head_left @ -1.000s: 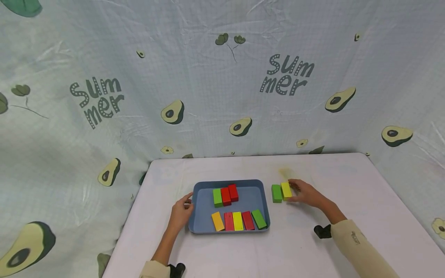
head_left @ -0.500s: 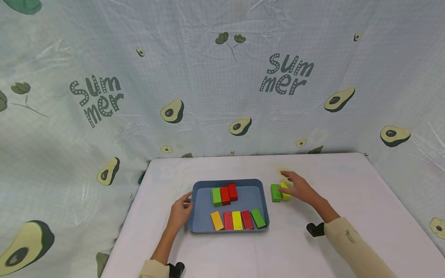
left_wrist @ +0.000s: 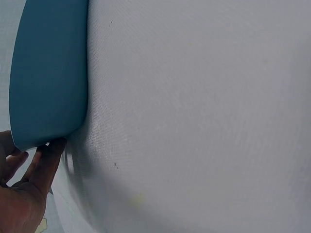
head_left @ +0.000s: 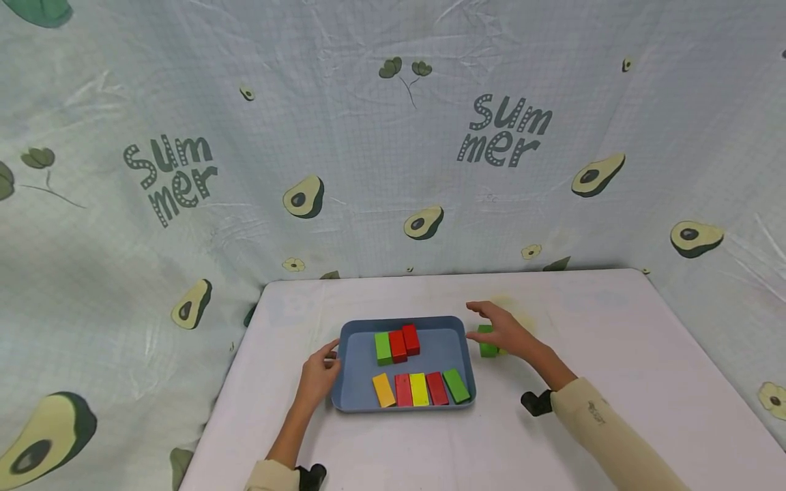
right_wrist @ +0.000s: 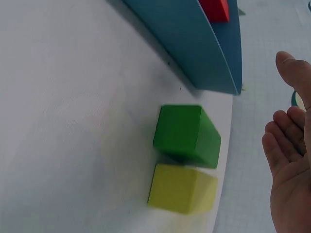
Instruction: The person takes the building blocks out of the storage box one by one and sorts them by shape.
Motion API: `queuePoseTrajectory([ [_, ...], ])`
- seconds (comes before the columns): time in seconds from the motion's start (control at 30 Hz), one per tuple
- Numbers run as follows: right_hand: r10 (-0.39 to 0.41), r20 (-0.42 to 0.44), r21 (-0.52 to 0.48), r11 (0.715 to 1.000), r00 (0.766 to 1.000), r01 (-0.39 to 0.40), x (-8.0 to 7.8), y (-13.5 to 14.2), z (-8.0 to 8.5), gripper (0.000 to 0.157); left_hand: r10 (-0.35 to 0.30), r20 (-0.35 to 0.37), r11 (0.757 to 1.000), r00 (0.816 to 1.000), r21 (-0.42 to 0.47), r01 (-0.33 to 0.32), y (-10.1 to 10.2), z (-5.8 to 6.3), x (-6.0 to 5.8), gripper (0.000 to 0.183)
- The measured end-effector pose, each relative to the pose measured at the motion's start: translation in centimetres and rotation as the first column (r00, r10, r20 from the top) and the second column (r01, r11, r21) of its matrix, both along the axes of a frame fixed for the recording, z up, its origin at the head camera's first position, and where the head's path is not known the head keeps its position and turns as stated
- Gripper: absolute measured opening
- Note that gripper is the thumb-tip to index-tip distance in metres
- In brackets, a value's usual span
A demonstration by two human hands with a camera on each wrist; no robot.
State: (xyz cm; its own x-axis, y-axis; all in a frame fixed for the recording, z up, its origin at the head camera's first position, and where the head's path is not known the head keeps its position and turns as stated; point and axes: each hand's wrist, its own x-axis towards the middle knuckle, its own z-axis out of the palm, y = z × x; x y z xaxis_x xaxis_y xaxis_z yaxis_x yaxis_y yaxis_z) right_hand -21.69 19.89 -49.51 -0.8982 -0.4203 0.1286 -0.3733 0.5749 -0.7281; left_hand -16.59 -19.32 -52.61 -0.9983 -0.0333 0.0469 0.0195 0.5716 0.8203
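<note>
My left hand [head_left: 321,374] is at the left end of a blue-grey tray [head_left: 345,382], fingertips against its outer wall. The left wrist view shows several of its fingers [left_wrist: 47,165] touching the end of the tray [left_wrist: 48,82]. My right hand [head_left: 506,332] is raised near the tray's right rim, thumb and fingers spread, holding nothing. Below it on the table stand a green block [head_left: 488,350] and a yellow block [head_left: 502,352], the yellow one mostly hidden by the hand. In the right wrist view the green block [right_wrist: 179,128] and yellow block [right_wrist: 172,187] stand side by side beyond the tray.
In the tray's back row are a green block [head_left: 383,348] and two red blocks [head_left: 398,346]. Along its front lie an orange block [head_left: 383,390], red ones, a yellow block [head_left: 419,390] and a green block [head_left: 456,386]. A printed curtain [head_left: 356,150] hangs behind the white table [head_left: 393,450].
My right hand has let go of the yellow block beside the green one, opened, and moved left over the green block towards the tray. My left hand has stayed at the tray.
</note>
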Motion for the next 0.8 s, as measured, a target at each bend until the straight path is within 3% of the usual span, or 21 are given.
queuePoseTrajectory([
  [0.3, 0.046, 0.025, 0.041, 0.998, 0.999, -0.047, -0.5, -2.8, -0.2, 0.065, 0.007, 0.011, 1.0, 1.0, 0.006, -0.008, 0.1, 0.2, 0.1, 0.044],
  [0.63, 0.044, 0.07, 0.113, 0.992, 0.997, -0.051, -0.5, -4.6, -0.7, 0.067, 0.008, 0.003, 1.0, 1.0, 0.003, -0.008, 0.0, 0.0, 0.1, 0.043],
  [0.8, 0.065, 0.101, 0.08, 0.994, 0.993, -0.074, -0.4, -5.2, -0.4, 0.065, 0.008, -0.002, 1.0, 1.0, 0.009, -0.008, 0.2, 0.2, 0.2, 0.043],
])
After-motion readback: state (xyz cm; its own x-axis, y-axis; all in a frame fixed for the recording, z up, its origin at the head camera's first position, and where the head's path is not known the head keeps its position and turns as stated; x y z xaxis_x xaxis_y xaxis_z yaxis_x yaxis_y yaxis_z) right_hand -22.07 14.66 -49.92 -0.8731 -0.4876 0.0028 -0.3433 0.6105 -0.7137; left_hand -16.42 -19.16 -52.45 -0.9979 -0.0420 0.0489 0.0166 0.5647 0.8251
